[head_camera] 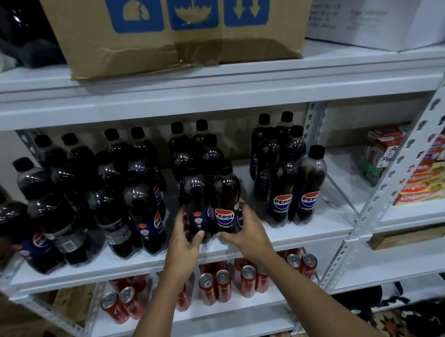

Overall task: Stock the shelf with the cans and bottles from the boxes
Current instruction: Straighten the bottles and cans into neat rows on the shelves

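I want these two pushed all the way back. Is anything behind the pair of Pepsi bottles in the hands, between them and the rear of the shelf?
Yes. The left hand and right hand hold the front pair of Pepsi bottles at the shelf's front edge, and more bottles stand in rows directly behind, filling that column to the rear.

cardboard box point(183, 19) top cropped, toothpaste boxes point(443, 180) blurred

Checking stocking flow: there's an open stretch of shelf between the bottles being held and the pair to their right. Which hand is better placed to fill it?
Probably the right hand: it grips the front-right bottle beside that bare shelf; the left hand is farther away.
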